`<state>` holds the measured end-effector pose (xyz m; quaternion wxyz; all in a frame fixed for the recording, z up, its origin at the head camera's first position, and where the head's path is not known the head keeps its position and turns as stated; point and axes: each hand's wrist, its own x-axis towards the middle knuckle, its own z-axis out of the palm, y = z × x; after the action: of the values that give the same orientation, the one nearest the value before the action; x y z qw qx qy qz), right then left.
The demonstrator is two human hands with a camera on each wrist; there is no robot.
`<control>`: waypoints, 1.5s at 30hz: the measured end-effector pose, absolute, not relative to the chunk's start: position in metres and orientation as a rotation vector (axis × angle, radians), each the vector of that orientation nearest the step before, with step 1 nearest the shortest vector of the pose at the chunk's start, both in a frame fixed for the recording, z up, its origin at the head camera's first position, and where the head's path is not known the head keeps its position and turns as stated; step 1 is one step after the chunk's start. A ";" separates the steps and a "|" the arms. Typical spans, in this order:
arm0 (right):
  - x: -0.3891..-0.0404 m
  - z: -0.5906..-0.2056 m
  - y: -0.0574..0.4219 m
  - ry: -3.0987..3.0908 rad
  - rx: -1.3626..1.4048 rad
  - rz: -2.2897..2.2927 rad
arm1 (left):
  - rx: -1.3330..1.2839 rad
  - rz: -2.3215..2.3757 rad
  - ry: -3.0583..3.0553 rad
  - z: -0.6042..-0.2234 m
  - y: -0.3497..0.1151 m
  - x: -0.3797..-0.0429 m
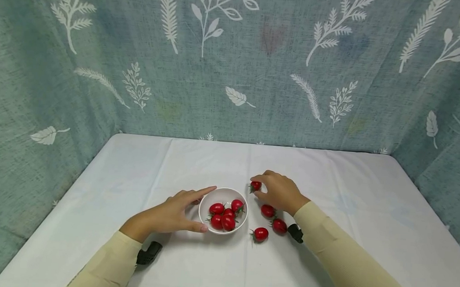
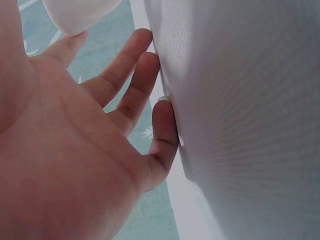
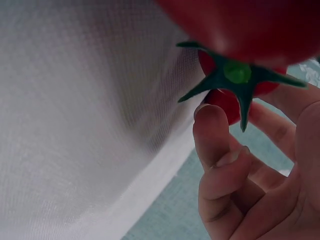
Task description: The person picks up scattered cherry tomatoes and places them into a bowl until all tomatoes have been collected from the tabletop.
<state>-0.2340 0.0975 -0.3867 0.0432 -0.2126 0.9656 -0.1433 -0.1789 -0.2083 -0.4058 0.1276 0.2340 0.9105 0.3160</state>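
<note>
My left hand (image 1: 166, 216) reaches along the left side of a white bowl (image 1: 224, 233), index finger at the far rim and thumb at the near side. In the left wrist view, one fingertip touches the bowl (image 2: 80, 15) and the other fingers stay loosely extended by the tablecloth. Several red cherry tomatoes (image 1: 228, 223) with green stems lie inside the bowl. Right of it, my right hand (image 1: 280, 192) pinches a cherry tomato (image 1: 256, 186) between thumb and fingers, close over the table. In the right wrist view, nearer tomatoes (image 3: 250, 30) partly hide the fingertips.
Three loose tomatoes lie on the white tablecloth (image 1: 190, 273) near my right wrist: one (image 1: 267, 210) under the hand, another (image 1: 279, 226) beside the black wrist camera (image 1: 295, 233), a third (image 1: 261, 234) closer to me. A green leaf-patterned curtain (image 1: 223, 117) surrounds the table's back and sides.
</note>
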 end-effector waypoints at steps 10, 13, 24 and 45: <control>-0.235 -0.391 0.096 2.921 -0.646 -0.491 | 0.685 0.909 2.653 -0.406 -0.209 -0.179; -0.234 -0.391 0.096 2.920 -0.639 -0.495 | 0.686 0.916 2.652 -0.405 -0.208 -0.178; -0.234 -0.392 0.099 2.924 -0.633 -0.488 | 0.684 0.911 2.655 -0.406 -0.209 -0.178; -0.199 -0.375 0.100 3.091 -0.833 -0.731 | 0.670 0.914 2.644 -0.407 -0.210 -0.180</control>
<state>-0.1990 0.1000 -0.3753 -0.0710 -0.2529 0.9389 -0.2222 -0.1805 -0.2095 -0.4068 0.1320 0.2309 0.9111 0.3149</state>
